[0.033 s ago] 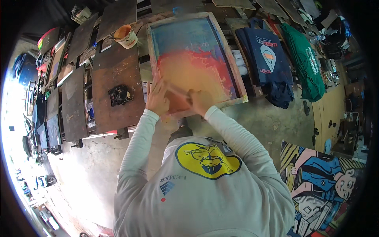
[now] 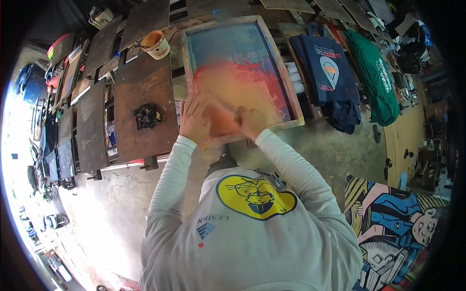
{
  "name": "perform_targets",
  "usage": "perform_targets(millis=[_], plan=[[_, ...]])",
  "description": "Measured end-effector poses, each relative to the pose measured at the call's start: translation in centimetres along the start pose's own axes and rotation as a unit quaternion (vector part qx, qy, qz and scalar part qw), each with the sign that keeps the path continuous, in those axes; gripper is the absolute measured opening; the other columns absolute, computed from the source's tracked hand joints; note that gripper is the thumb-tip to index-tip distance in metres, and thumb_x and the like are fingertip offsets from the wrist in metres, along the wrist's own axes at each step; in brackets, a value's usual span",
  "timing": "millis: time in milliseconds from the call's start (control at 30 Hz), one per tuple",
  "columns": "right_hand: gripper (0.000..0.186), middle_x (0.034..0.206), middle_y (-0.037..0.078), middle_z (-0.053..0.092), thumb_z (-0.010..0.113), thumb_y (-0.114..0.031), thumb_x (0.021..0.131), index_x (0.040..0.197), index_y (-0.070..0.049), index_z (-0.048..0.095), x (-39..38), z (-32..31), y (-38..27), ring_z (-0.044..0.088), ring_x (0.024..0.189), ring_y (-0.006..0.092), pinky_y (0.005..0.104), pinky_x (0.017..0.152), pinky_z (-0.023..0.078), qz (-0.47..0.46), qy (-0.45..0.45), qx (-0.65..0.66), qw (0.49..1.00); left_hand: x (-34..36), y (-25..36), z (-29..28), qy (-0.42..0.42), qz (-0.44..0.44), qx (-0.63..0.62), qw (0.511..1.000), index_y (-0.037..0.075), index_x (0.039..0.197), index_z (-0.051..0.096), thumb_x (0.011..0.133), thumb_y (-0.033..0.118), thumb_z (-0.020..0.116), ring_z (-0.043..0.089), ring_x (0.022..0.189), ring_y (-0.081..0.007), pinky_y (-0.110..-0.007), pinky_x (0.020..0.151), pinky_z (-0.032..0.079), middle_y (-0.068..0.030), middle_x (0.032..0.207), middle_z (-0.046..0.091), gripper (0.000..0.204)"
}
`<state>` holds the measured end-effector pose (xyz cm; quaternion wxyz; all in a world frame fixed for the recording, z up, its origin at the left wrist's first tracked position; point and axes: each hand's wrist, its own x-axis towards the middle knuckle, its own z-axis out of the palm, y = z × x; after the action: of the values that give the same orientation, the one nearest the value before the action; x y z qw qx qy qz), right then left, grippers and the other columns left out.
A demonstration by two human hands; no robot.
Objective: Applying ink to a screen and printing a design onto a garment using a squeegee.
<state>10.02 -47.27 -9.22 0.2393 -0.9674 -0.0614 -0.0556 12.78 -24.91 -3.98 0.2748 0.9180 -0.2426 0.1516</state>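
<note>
A wooden screen-printing frame [image 2: 290, 92] lies in front of me, its mesh [image 2: 235, 85] stained blue at the far end, red across the middle and orange nearer me. My left hand [image 2: 193, 121] rests at the frame's near left side, fingers stretched out. Over the near part of the mesh, my right hand [image 2: 253, 122] is closed around one end of a squeegee [image 2: 221, 105]. Motion blurs the squeegee, which slants from this hand toward the left fingers. Whether its blade touches the mesh I cannot tell.
Left of the frame, a brown board [image 2: 141, 87] carries a crumpled black plastic bag [image 2: 148, 117] and a paint-stained white bucket [image 2: 156, 46]. To the right lie navy tote bags [image 2: 323, 63] and green ones [image 2: 371, 72]. A painted panel [image 2: 395, 228] is at lower right.
My right hand has shifted slightly to the right with the squeegee. The left hand stays at the frame's side.
</note>
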Motion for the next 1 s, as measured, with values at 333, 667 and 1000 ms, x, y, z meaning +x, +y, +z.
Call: perform_targets(millis=[333, 667, 1000], plan=[[0.032, 0.073, 0.013, 0.064, 0.073, -0.027, 0.087, 0.092, 0.002, 0.062, -1.8, -1.0, 17.3, 0.062, 0.059, 0.0275, 0.0404, 0.056, 0.048, 0.139, 0.128, 0.248, 0.950, -8.6, 4.9, 3.4, 0.075, -0.194, -0.262, 0.942, 0.003, 0.089, 0.073, 0.081, 0.014, 0.079, 0.069, 0.092, -0.0241, -0.035, 0.085, 0.053, -0.0095, 0.099, 0.072, 0.015], [0.031, 0.095, 0.016, 0.073, 0.074, -0.023, 0.083, 0.104, -0.001, 0.069, -6.3, -6.8, 15.4, 0.071, 0.087, 0.0316, 0.0391, 0.077, 0.057, 0.107, 0.102, 0.092, 0.985, -15.3, 7.8, 4.7, 0.093, -0.186, -0.217, 0.954, -0.001, 0.092, 0.074, 0.088, 0.012, 0.074, 0.067, 0.094, -0.0159, -0.029, 0.087, 0.050, -0.0080, 0.098, 0.073, 0.013], [0.019, 0.091, 0.004, 0.073, 0.069, -0.012, 0.092, 0.108, -0.001, 0.068, -15.8, -8.3, 14.1, 0.064, 0.073, 0.0091, 0.0242, 0.068, 0.052, 0.161, -0.019, 0.425, 0.891, -17.5, 5.3, 5.0, 0.136, -0.358, -0.333, 0.862, 0.000, 0.096, 0.072, 0.096, 0.020, 0.064, 0.062, 0.079, -0.0074, -0.025, 0.073, 0.049, -0.0031, 0.082, 0.071, 0.022]])
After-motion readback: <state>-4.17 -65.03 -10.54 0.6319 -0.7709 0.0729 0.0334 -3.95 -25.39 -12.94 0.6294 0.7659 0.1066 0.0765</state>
